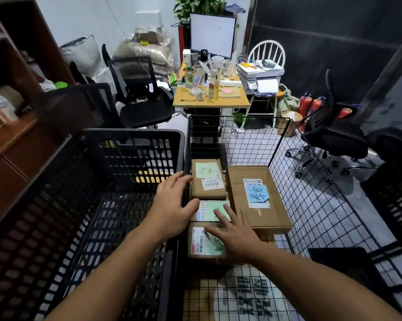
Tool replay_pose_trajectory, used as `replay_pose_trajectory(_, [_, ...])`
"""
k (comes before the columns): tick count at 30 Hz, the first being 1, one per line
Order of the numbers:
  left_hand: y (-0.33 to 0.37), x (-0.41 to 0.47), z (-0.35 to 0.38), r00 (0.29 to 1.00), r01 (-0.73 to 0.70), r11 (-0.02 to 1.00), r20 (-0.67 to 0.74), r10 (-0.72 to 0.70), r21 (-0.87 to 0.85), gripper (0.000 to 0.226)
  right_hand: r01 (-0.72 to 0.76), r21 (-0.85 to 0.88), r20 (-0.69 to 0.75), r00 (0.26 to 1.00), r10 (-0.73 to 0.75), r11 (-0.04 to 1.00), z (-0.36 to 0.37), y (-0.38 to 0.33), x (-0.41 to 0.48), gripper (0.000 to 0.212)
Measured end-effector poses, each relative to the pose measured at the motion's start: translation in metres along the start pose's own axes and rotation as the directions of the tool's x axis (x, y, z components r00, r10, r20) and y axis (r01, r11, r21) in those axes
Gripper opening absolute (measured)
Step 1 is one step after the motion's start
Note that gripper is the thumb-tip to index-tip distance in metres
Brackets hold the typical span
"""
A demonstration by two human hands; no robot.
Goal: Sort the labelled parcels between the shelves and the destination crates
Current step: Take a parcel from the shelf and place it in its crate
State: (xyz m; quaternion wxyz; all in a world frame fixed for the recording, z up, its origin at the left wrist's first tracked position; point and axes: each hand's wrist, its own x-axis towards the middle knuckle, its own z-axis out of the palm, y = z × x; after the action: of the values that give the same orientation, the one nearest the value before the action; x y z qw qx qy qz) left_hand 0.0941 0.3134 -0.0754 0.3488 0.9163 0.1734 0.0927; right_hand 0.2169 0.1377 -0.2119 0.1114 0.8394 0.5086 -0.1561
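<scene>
1. While both arms are stretched forward, the left hand (172, 205) is held with its fingers spread and relaxed over the left wall of the wire crate (311, 186), where that wall meets the black plastic crate (130, 135). Nothing is gripped. Its thumb lies at the left edge of the middle parcel (207, 209), though contact cannot be told.
2. The right hand (235, 237) is laid flat on the near parcel (200, 242), fingers straight and apart. Its fingertips reach onto the green note of the middle parcel, and nothing is pinched.
3. Three small brown parcels are lined up along the left wall of the wire crate. The far parcel (208, 181) sits near the far left corner, with the middle and near parcels in front of it. A green handwritten note and a printed label are carried by each.
4. A larger flat box (244, 174) is set just beside them toward the right wall. A blue note (257, 192) is stuck over its printed label.
5. The plastic crate is placed directly against the left side of the wire crate.
6. Brown shelves (14, 135) are seen at the far left.
7. A cluttered worktop (232, 101) with a monitor (211, 34) and bottles is seen beyond the far wall of the wire crate. A black office chair (139, 98) stands to its left.
</scene>
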Motion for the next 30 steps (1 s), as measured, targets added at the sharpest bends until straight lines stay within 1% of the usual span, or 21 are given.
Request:
replay_pose_trajectory(3, [0.000,0.001,0.000,1.000,0.000,1.000,0.001,0.000,0.016,0.060,-0.061,0.084,0.032,0.998,0.058,0.995,-0.001,-0.001,-0.002,0.098])
replay_pose_trajectory(6, [0.003,0.001,0.000,1.000,0.011,0.999,0.005,-0.012,0.037,0.061,-0.116,0.202,0.123,0.988,0.092,0.972,-0.006,0.000,-0.004,0.106])
replay_pose_trajectory(8, [0.003,0.001,-0.001,1.000,0.016,0.999,0.016,-0.016,0.048,0.062,-0.126,0.223,0.140,0.985,0.097,0.967,-0.015,0.001,-0.008,0.106])
replay_pose_trajectory(11, [0.004,0.004,-0.004,1.000,0.013,0.999,0.013,-0.014,0.048,0.060,-0.183,0.253,0.080,0.983,0.168,0.950,-0.036,0.003,-0.019,0.091])
replay_pose_trajectory(13, [0.006,0.005,-0.006,1.000,-0.018,0.999,0.010,0.017,0.047,0.058,-0.248,0.301,0.043,0.968,0.247,0.921,-0.051,0.003,-0.029,0.078])
replay_pose_trajectory(15, [0.008,0.004,-0.008,0.998,-0.064,0.998,0.005,0.064,0.027,0.056,-0.306,0.332,0.021,0.948,0.317,0.892,-0.066,-0.001,-0.044,0.070])
replay_pose_trajectory(18, [0.010,-0.003,-0.015,0.990,-0.143,0.990,-0.008,0.143,-0.002,0.053,-0.394,0.368,-0.023,0.902,0.432,0.842,-0.082,-0.010,-0.068,0.061])
replay_pose_trajectory(20, [0.012,-0.011,-0.021,0.977,-0.212,0.977,0.017,0.212,-0.013,0.051,-0.447,0.391,-0.051,0.862,0.504,0.805,-0.091,-0.019,-0.084,0.059])
replay_pose_trajectory(23, [0.011,-0.024,-0.031,0.943,-0.324,0.946,0.073,0.324,-0.013,0.051,-0.486,0.415,-0.089,0.819,0.566,0.769,-0.104,-0.041,-0.108,0.059])
replay_pose_trajectory(25, [0.008,-0.033,-0.038,0.911,-0.403,0.915,0.104,0.399,0.023,0.052,-0.509,0.410,-0.137,0.786,0.603,0.756,-0.110,-0.060,-0.125,0.061])
replay_pose_trajectory(28, [0.007,-0.047,-0.046,0.865,-0.480,0.875,0.194,0.462,0.057,0.055,-0.582,0.354,-0.222,0.708,0.670,0.732,-0.112,-0.090,-0.154,0.061])
replay_pose_trajectory(30, [0.009,-0.060,-0.048,0.830,-0.517,0.855,0.271,0.487,0.047,0.057,-0.634,0.334,-0.285,0.638,0.716,0.698,-0.108,-0.112,-0.175,0.059])
